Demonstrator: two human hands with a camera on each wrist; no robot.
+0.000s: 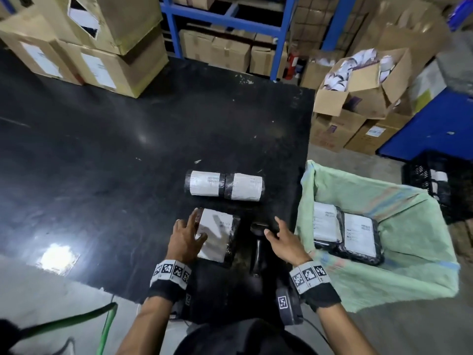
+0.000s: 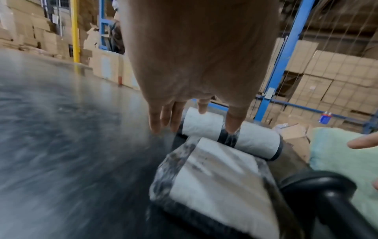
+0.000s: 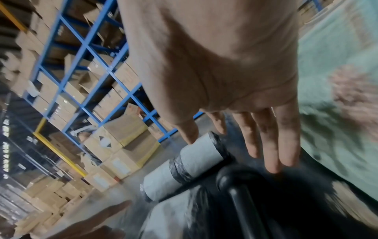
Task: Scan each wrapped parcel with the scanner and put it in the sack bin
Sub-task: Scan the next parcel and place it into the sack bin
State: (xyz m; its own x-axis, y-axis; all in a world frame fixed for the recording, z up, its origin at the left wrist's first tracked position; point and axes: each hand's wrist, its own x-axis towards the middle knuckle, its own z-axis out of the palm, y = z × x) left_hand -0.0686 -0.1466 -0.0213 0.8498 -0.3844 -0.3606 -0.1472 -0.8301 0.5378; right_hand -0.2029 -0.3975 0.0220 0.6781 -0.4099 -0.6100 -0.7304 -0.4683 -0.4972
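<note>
A flat parcel (image 1: 219, 235) in black wrap with a white label lies near the front of the black table (image 1: 102, 149). My left hand (image 1: 188, 233) hovers over its left edge with fingers spread and straight, holding nothing. The same parcel (image 2: 216, 182) fills the left wrist view. Beyond it lies a rolled parcel (image 1: 224, 186) with two white labels. The black scanner (image 1: 257, 249) rests to the right of the flat parcel. My right hand (image 1: 280, 235) is open just above the scanner (image 3: 241, 194), fingers straight. The green sack bin (image 1: 409, 239) stands to the right and holds two parcels (image 1: 348, 234).
Cardboard boxes (image 1: 84, 47) are stacked at the table's far left corner. Blue racking (image 1: 230, 19) with cartons stands behind. Open boxes (image 1: 363, 90) sit on the floor at the right, next to a black crate (image 1: 440, 185). A green hose (image 1: 107, 321) runs along the floor below the table.
</note>
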